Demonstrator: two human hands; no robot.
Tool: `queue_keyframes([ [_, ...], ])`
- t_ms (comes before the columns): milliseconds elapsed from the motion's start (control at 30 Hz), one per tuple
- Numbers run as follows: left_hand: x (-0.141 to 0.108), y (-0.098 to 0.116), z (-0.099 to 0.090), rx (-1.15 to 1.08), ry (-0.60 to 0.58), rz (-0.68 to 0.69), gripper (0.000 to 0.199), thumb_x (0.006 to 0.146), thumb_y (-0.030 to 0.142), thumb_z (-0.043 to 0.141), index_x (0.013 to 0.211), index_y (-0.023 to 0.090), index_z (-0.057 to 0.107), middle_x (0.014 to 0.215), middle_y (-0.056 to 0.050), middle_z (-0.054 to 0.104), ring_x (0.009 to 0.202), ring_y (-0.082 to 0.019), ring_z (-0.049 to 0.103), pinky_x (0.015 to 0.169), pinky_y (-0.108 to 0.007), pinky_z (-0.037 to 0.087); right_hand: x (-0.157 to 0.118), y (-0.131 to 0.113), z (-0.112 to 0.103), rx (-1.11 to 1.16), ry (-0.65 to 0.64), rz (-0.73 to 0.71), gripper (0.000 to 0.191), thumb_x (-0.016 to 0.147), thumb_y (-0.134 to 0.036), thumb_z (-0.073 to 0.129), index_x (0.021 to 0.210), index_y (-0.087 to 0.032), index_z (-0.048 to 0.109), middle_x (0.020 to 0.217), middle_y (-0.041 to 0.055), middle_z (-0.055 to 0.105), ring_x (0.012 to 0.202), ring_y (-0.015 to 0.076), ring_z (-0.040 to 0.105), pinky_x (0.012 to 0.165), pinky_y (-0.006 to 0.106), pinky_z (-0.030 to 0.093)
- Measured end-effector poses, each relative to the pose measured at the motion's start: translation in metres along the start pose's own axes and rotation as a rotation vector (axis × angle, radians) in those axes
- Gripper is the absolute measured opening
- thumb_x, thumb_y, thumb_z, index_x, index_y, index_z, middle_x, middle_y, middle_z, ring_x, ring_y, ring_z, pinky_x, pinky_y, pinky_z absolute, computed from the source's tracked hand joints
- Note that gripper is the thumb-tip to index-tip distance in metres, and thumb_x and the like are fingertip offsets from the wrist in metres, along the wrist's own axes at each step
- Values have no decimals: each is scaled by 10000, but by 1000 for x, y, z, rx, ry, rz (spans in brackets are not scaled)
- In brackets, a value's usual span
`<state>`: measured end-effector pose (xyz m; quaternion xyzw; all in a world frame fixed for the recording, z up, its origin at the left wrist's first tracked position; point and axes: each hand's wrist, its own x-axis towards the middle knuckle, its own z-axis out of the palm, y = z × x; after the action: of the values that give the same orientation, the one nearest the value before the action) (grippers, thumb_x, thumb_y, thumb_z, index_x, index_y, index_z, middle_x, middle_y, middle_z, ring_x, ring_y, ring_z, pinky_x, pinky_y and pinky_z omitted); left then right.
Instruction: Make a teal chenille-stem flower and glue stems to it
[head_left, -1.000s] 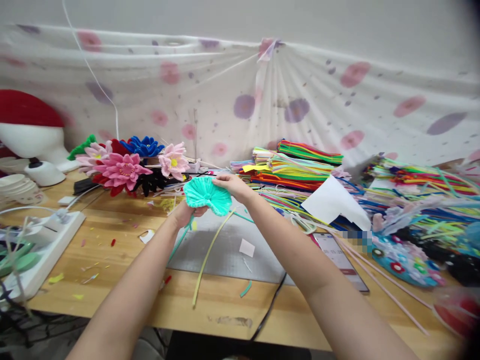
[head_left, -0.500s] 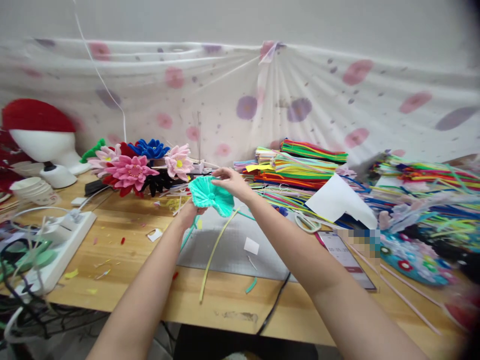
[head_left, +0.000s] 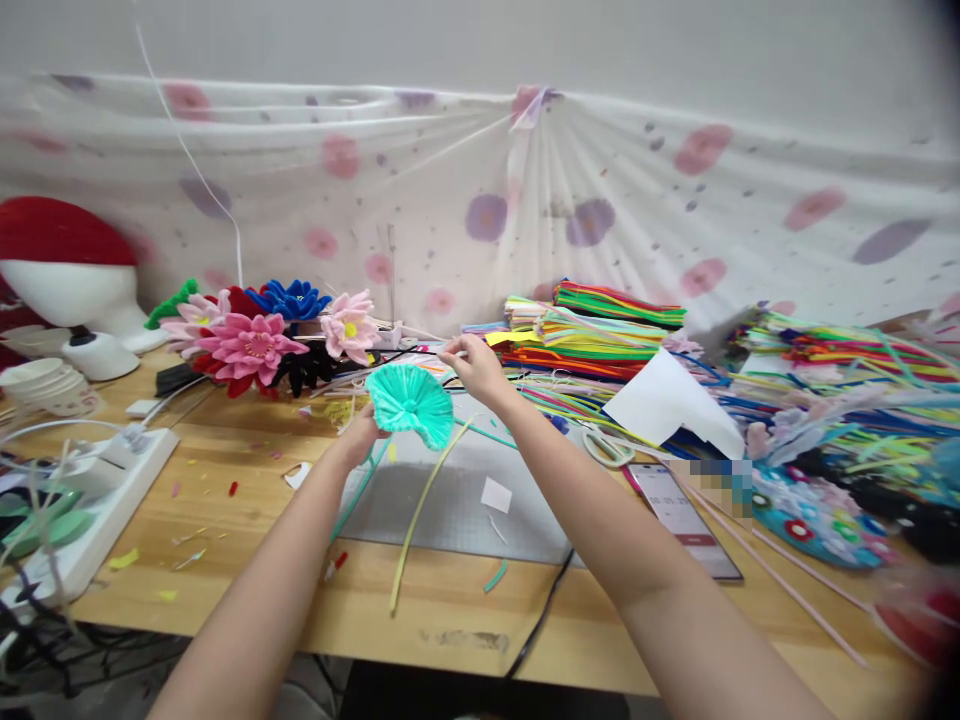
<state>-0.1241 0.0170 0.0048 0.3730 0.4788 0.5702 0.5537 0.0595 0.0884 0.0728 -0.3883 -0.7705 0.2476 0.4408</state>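
Note:
My left hand is closed beneath a turquoise ruffled pipe-cleaner leaf or flower, its pleated face turned up towards me. A turquoise stem slants down below that hand. The left fingers are largely hidden behind the ruffled piece. Just up and to the right of it, my right hand has its fingertips pinched together, apart from the piece. A thin dark strand shows at these fingertips; whether they hold it I cannot tell. A yellow pipe cleaner lies across the grey cutting mat below.
Finished pipe-cleaner flowers stand at the back left, beyond a white power strip. Bundles of coloured pipe cleaners are stacked at the back right. Scissors and a phone lie right of the mat; scraps litter the wooden table.
My right hand has let go of the turquoise ruffled piece and moved away from it, up and to the right. The piece has dropped slightly in my left hand.

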Motion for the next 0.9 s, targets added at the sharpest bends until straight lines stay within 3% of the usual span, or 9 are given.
queue_keyframes([
  [167, -1, 6, -6, 11, 34, 15, 113, 560, 108, 647, 625, 168, 576, 497, 21, 526, 465, -92, 452, 405, -180, 287, -18, 12, -13, 6, -166, 49, 133, 817, -290, 465, 724, -196, 469, 602, -32, 527, 582, 113, 494, 607, 235, 357],
  [300, 0, 11, 0, -25, 29, 51, 226, 635, 177, 632, 495, 151, 456, 399, 66, 334, 345, -24, 269, 328, -143, 184, -29, 24, -10, -96, -269, 104, 241, 855, -332, 398, 663, -194, 444, 540, -39, 449, 524, 104, 468, 564, 227, 338],
  [400, -3, 21, 13, -224, 75, 9, 184, 736, 195, 553, 570, 133, 503, 413, 80, 274, 332, -16, 237, 310, -122, 181, -38, 30, -2, -83, -267, 225, 334, 859, -380, 388, 584, -191, 395, 501, -37, 405, 509, 100, 457, 545, 225, 355],
  [500, -6, 32, 32, -468, 94, -139, 170, 817, 161, 456, 702, 113, 572, 430, 59, 347, 360, -27, 333, 346, -117, 294, -48, 27, 9, 175, -301, 341, 278, 744, -414, 574, 667, -194, 422, 581, -46, 470, 535, 91, 491, 535, 216, 406],
  [600, -6, 34, 50, -614, 160, -128, 119, 816, 154, 491, 795, 131, 606, 502, 30, 488, 455, -53, 473, 481, -169, 448, -56, 15, 20, 553, -373, 413, 306, 706, -437, 615, 820, -199, 460, 772, -14, 556, 642, 88, 566, 601, 223, 472],
  [667, -3, 30, 59, -620, 198, -141, 74, 789, 160, 548, 804, 150, 620, 550, 21, 545, 505, -65, 526, 517, -183, 460, -59, 9, 28, 646, -401, 460, 285, 746, -438, 572, 855, -189, 485, 846, 15, 573, 671, 86, 584, 625, 223, 484],
  [767, 1, 18, 65, -589, 240, -141, 29, 753, 163, 604, 769, 173, 626, 606, 24, 592, 542, -67, 556, 501, -173, 428, -61, 10, 40, 543, -370, 482, 214, 783, -384, 534, 848, -185, 493, 770, 3, 572, 560, 73, 544, 538, 205, 451],
  [900, 6, 5, 66, -553, 258, -80, 60, 774, 145, 574, 743, 157, 624, 629, 15, 612, 564, -65, 562, 526, -174, 420, -64, 21, 50, 287, -287, 342, 184, 842, -330, 407, 752, -191, 487, 577, -47, 475, 481, 77, 432, 489, 197, 353],
])
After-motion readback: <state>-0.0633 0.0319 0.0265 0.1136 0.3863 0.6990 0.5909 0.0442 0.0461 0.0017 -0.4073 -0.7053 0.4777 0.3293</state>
